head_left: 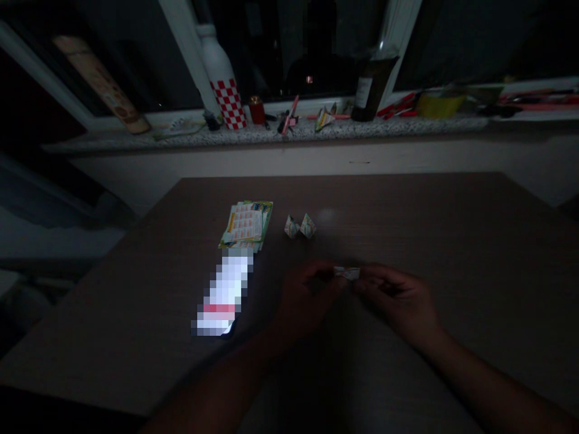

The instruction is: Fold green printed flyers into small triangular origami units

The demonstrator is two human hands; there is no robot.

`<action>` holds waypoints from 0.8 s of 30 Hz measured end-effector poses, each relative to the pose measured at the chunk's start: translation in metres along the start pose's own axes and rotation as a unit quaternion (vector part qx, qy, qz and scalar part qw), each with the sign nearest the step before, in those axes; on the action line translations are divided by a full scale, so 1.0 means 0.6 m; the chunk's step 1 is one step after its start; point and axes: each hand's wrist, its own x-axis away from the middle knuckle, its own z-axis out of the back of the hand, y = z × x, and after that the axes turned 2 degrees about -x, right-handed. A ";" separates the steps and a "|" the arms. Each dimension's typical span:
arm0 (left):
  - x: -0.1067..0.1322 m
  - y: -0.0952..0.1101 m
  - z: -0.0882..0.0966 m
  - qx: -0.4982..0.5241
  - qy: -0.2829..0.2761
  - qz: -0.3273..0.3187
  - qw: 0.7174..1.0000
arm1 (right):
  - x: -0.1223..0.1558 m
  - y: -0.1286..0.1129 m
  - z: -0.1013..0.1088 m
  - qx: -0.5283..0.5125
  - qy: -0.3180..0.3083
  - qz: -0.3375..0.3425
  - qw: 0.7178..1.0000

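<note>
A small piece of folded printed paper is pinched between my two hands, just above the table. My left hand grips its left end between thumb and fingers. Its right end sits in the closed fingers of my right hand. Beyond my left hand, two small pointed folded-paper pieces stand close together on the table. A stack of printed paper sheets lies to their left. Nearer to me, a phone with a bright, blurred-out screen lies below the stack. The light is dim and finger details are hard to see.
The brown table meets a wall under a granite windowsill. On the sill stand a red-and-white checkered bottle, a dark labelled bottle, a red jar, a tall patterned tube, pens and another folded-paper piece.
</note>
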 end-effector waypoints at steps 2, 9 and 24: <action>0.001 -0.007 -0.002 0.035 -0.001 0.028 0.999 | 0.001 -0.001 0.001 0.016 0.008 0.013 1.000; 0.001 -0.012 -0.002 0.079 -0.016 0.051 0.995 | 0.000 -0.004 0.009 0.052 -0.014 0.024 0.998; -0.006 0.006 -0.001 0.132 0.005 0.115 0.984 | 0.000 -0.003 0.016 0.137 -0.107 0.081 0.981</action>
